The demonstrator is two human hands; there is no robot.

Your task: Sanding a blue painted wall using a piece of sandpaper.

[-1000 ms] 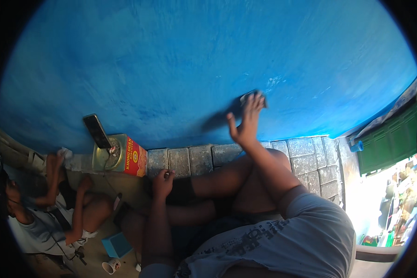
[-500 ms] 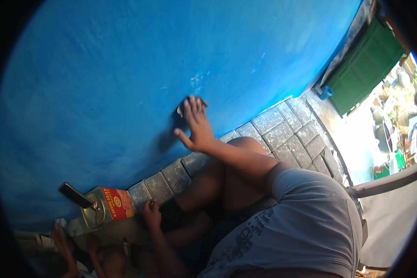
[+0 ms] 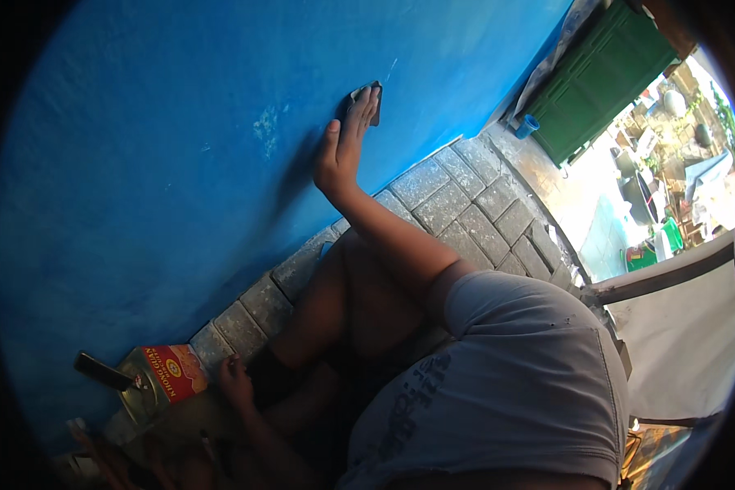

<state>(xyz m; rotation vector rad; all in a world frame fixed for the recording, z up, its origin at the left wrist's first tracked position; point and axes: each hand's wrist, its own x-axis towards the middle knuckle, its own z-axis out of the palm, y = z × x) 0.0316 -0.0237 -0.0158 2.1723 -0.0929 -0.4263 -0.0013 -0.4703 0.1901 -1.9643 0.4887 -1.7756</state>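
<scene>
Head view, only view: right hand (image 3: 345, 140) sits upper centre of frame, flat against the blue wall (image 3: 163, 139), fingers straight and close together, thumb spread to the left. Under the fingertips it presses a small dark pad (image 3: 372, 100), which pokes out at the top and right of the fingers; it lies touching the wall, just left of a thin pale scratch. A patch of pale scuffs shows on the wall left of the hand. The right forearm runs down and right from the hand to a grey sleeve (image 3: 514, 343) at lower right. Left hand (image 3: 235, 377) is lower left of frame, low by the ground near the knee, fingers loosely curled; cannot tell if it holds anything, too dark. Just left of it stands a tin can (image 3: 159, 376) with a red and yellow label, tilted in the frame, a dark handle (image 3: 102, 371) sticking out of its top toward the left. Grey paving blocks (image 3: 457, 204) run along the foot of the wall from lower left to upper right. Bare knees are folded in centre frame. Upper right: a green bin (image 3: 604, 73), a small blue cup (image 3: 527, 126) beside it on the paving, bright yard clutter beyond, blurred.
</scene>
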